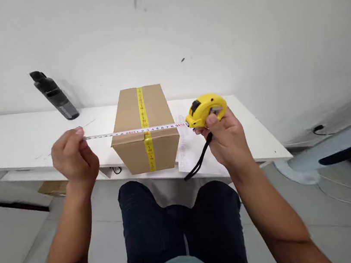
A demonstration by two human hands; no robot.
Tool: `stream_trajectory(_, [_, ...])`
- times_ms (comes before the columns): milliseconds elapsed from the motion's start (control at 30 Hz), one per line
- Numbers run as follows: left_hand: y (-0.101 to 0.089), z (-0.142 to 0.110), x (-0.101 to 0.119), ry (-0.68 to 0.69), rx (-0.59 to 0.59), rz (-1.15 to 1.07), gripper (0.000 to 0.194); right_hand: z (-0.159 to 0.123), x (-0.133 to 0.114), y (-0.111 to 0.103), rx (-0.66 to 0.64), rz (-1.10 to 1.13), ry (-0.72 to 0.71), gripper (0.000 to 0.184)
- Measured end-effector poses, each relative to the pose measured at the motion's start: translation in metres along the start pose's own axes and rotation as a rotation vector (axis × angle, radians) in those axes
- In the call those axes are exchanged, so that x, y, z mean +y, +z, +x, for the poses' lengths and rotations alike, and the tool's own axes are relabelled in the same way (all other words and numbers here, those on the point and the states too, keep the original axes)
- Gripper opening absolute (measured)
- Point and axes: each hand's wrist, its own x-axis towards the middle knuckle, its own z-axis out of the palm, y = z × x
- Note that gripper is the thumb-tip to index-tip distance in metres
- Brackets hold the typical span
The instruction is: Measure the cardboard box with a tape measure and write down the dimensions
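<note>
- A brown cardboard box (130, 119) is closed with yellow printed tape (141, 105).
- A yellow tape measure (206, 112), black-strapped (200, 159), is held up right of the box.
- Its white blade (162, 127) is stretched across the box's near top edge, past both sides.

1. Box (157, 108): smooth, matt cardboard; sealing tape (142, 105), glossy plastic.
2. Tape measure (205, 110): smooth, glossy plastic casing; strap (202, 154), matt cloth.
3. Table (9, 137): smooth, faint sheen.
4. Trousers (143, 227): matt cloth.
5. Sheet (194, 150): thin paper.

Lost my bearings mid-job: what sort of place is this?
Probably a plain indoor workspace: a white desk against a wall, a taped cardboard box, and a yellow tape measure stretched out across it.
</note>
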Motion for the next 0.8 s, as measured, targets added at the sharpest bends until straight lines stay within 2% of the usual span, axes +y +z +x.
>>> stream_trajectory(100, [0.000,-0.007,0.001,-0.036,-0.235,-0.007,0.020,-0.003,0.013,-0.011,0.034,-0.056,0.006,0.038])
stream_trajectory(167, [-0.001,-0.008,0.002,-0.001,-0.292,-0.043,0.019,-0.005,0.018,-0.015,0.032,-0.084,0.005,0.043])
stream_trajectory(333, [-0.008,-0.001,0.011,0.189,-0.246,-0.135,0.042,-0.008,0.019,-0.008,-0.020,-0.159,-0.010,0.055])
stream_trajectory(567, [-0.016,0.007,0.038,0.116,-0.240,-0.203,0.048,-0.008,0.019,-0.001,-0.056,-0.147,-0.021,0.057])
stream_trajectory(800, [-0.024,0.009,0.046,0.079,-0.234,-0.215,0.048,-0.007,0.021,-0.005,-0.055,-0.148,-0.007,0.059])
